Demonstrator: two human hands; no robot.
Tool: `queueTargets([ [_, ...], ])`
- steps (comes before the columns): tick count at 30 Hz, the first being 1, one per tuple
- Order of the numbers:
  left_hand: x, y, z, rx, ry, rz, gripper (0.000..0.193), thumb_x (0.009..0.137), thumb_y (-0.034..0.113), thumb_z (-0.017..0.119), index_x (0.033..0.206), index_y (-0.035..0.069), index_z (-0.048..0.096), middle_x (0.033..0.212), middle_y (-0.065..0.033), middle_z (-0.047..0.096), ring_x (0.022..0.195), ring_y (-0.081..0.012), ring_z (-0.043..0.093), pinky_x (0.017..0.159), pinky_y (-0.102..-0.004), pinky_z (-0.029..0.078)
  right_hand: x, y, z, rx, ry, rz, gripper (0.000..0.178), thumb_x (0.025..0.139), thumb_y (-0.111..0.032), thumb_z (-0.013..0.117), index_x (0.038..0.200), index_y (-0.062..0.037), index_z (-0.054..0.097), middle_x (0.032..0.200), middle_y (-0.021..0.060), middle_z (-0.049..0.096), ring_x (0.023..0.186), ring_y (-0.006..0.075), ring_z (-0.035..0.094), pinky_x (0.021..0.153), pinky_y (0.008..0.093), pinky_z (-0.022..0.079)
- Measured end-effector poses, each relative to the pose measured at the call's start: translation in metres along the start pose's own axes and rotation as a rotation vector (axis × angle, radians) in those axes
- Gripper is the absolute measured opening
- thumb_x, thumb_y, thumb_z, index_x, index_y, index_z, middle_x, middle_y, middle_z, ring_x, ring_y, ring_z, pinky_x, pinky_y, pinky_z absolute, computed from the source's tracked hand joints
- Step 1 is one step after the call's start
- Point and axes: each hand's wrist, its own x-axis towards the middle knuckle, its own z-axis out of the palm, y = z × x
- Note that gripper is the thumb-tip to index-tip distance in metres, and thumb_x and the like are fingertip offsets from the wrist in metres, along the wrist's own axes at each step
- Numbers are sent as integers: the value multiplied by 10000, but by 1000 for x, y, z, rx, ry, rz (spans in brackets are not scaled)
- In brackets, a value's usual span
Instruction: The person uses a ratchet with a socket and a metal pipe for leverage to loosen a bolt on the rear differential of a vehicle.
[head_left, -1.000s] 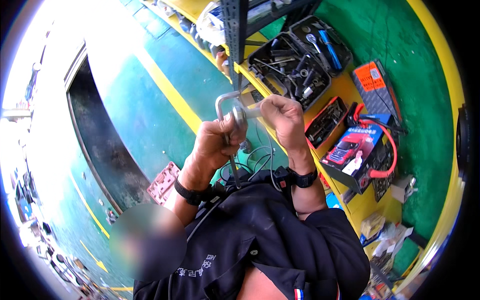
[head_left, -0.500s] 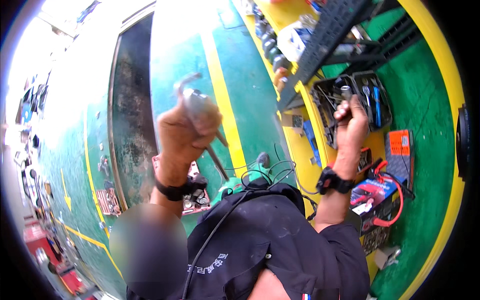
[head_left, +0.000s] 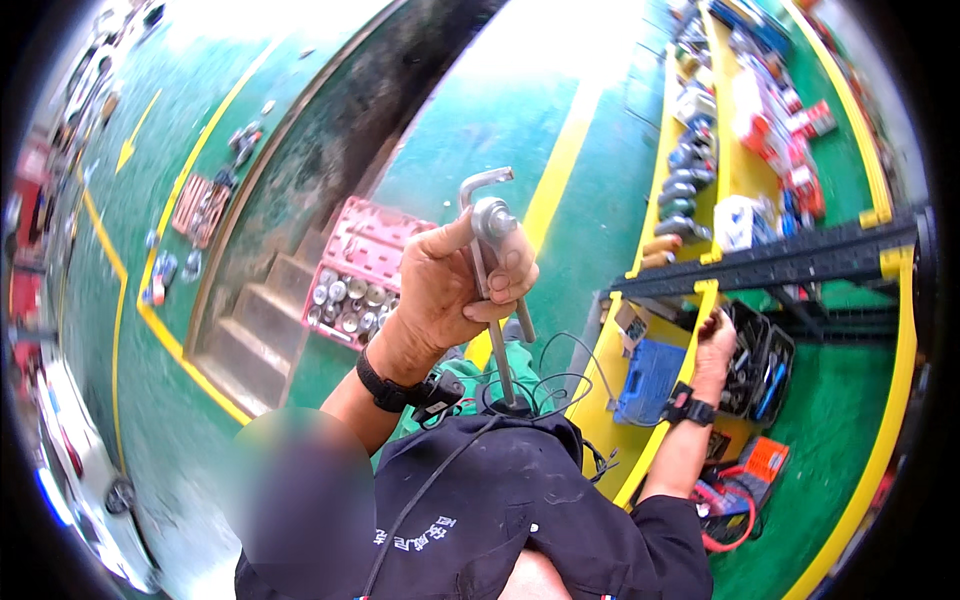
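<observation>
In front of my chest, my left hand is closed around a ratchet wrench, its round head above the fingers and its long shaft pointing down toward me. A bent metal rod, its hooked end rising beside the head, is held in the same grip. Out to the right, my right hand is over the near side of an open black toolbox on the shelf rack. Its fingers are curled in; whatever they hold is too small to make out. Dark tools and a blue-handled one lie in the box.
An open red case of round metal sockets or cups lies beside a stepped pit. The yellow rack with a black crossbar stands at right, holding a blue case and red cables. A loose cable hangs before me.
My view has turned toward the right. My left hand, still gripping the wrench and rod, has come nearer the middle. My right hand has lowered beside the toolbox; the socket-like piece at its fingertips no longer shows.
</observation>
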Motion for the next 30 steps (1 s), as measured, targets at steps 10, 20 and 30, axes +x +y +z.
queueTargets([
  [10, -242, 32, 22, 132, 334, 790, 447, 952, 375, 545, 1063, -56, 581, 860, -140, 626, 711, -162, 580, 396, -190, 304, -382, 146, 398, -408, -1870, 111, 340, 952, -221, 622, 1162, 36, 551, 1051, 68, 610, 995, 145, 564, 916, 303, 444],
  [20, -543, -64, 43, 171, 481, 1549, 453, 955, 296, 575, 1208, -73, 506, 989, -160, 614, 834, -214, 616, 389, -176, 335, -675, 288, 381, -753, -2714, 292, 312, 913, -173, 685, 1143, 12, 586, 948, 54, 655, 833, 108, 603, 759, 288, 510],
  [30, -808, -114, 89, 226, 1139, 1713, 369, 1017, 229, 473, 1323, 26, 503, 1104, -79, 658, 943, -143, 660, 443, -144, 316, -941, 395, 332, -919, -2753, 978, 264, 1022, -196, 479, 1120, 42, 535, 836, 43, 543, 688, 110, 501, 600, 251, 413],
])
